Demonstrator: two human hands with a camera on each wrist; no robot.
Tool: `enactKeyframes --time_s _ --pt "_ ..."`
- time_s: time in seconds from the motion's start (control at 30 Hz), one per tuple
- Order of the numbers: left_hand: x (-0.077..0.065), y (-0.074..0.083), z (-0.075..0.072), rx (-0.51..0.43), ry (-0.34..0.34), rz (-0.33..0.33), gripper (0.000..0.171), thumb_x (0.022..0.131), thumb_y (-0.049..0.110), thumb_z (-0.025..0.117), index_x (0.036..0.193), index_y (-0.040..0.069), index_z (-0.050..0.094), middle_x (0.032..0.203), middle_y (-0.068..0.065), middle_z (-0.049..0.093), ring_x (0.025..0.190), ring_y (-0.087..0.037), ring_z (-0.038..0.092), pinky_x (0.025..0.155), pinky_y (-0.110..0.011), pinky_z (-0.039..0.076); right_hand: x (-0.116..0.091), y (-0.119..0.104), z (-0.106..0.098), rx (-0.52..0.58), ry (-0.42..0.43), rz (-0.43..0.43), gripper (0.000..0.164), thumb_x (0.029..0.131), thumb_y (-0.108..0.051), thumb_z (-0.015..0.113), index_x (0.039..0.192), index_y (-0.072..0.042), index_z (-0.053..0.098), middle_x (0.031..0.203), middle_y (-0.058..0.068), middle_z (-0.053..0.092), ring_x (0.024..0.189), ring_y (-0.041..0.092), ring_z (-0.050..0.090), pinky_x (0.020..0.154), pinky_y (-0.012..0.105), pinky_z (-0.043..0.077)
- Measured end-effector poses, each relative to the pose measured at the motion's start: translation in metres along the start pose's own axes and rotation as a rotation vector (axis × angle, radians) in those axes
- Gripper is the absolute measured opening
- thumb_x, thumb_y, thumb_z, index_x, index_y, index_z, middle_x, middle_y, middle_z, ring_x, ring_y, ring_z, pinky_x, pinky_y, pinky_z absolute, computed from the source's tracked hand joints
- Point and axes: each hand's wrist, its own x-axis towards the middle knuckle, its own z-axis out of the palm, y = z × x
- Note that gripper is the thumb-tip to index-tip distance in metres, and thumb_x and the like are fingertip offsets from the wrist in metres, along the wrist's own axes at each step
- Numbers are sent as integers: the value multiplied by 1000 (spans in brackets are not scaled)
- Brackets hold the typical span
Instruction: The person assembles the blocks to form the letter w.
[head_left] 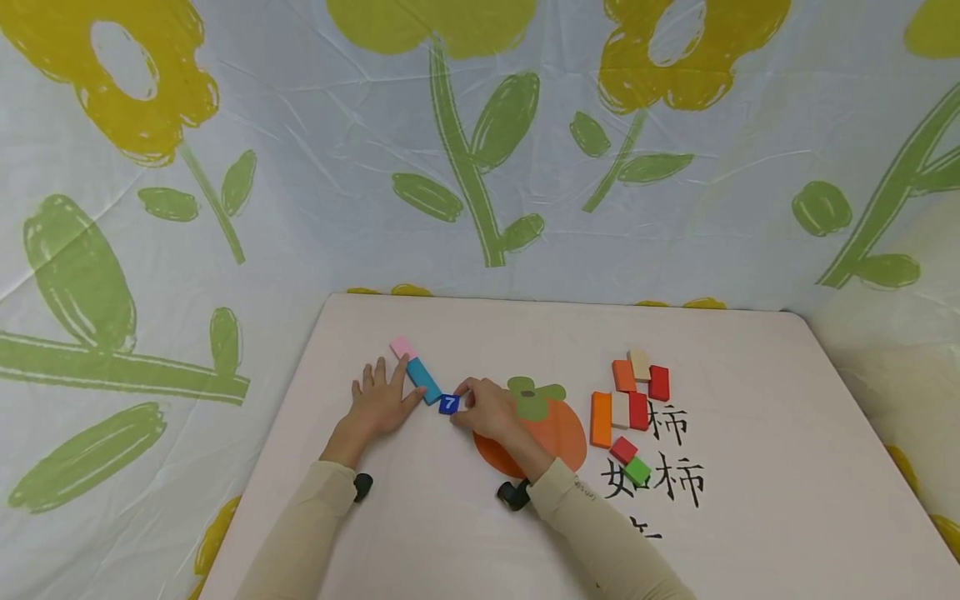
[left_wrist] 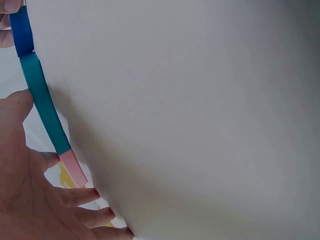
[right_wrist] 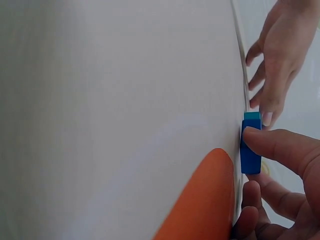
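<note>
Blue "7" block (head_left: 449,405) between both hands (head_left: 378,407) (head_left: 492,412)

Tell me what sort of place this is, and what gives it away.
Likely a screened-off tabletop corner, perhaps for play; the room beyond is hidden. A flower-patterned sheet hangs behind and beside a pale table, with a dark blue block marked 7 and other coloured blocks on it.
</note>
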Motion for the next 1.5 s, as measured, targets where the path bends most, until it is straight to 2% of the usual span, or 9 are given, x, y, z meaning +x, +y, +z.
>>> enactKeyframes --time_s 0.4,0.63,0.8,1.03,1.17,1.27,1.5 --pt "-2 4 0 -11 -2 5 81 103 58 41 162 10 12 159 -36 6 143 -59 1 108 -74 4 -2 5 -1 3 8 -8 32 81 -24 84 108 -12 71 80 -3 55 71 15 51 66 32 39" --pt "-15 17 9 -28 -11 -9 82 102 60 39 162 12 10 159 -37 3 142 -60 1 106 -77 6 -12 15 -13 166 7 -47 35 83 -15 82 113 -4 67 87 6 57 75 17 50 64 28 43" --pt "-24 30 17 -25 21 -19 81 102 59 41 161 10 15 157 -39 6 141 -62 5 106 -77 9 -25 24 -31 238 33 -104 35 85 -11 79 115 0 66 87 9 58 72 17 50 61 27 43" --pt "-28 46 22 -27 19 -65 80 103 59 38 161 10 13 156 -41 3 141 -62 3 106 -77 7 -50 39 -55 354 81 -155 34 88 -6 76 118 5 65 92 14 58 78 23 51 66 29 44" --pt "-26 50 23 -11 13 -99 82 103 60 35 162 9 9 153 -45 0 140 -63 2 105 -78 7 -62 47 -70 329 125 -143 37 87 -12 79 120 1 67 91 10 57 77 21 50 63 29 44" --pt "-26 51 24 15 14 -113 82 103 59 34 161 9 7 151 -47 0 139 -64 2 104 -79 8 -69 56 -80 262 183 -147 37 85 -14 82 117 -2 68 88 4 56 76 19 49 62 28 43" --pt "-26 53 26 54 19 -130 79 104 56 35 161 7 12 149 -50 5 138 -66 5 102 -81 11 -88 76 -111 205 272 -141 37 85 -14 82 117 -5 68 89 6 57 78 22 50 61 30 43"
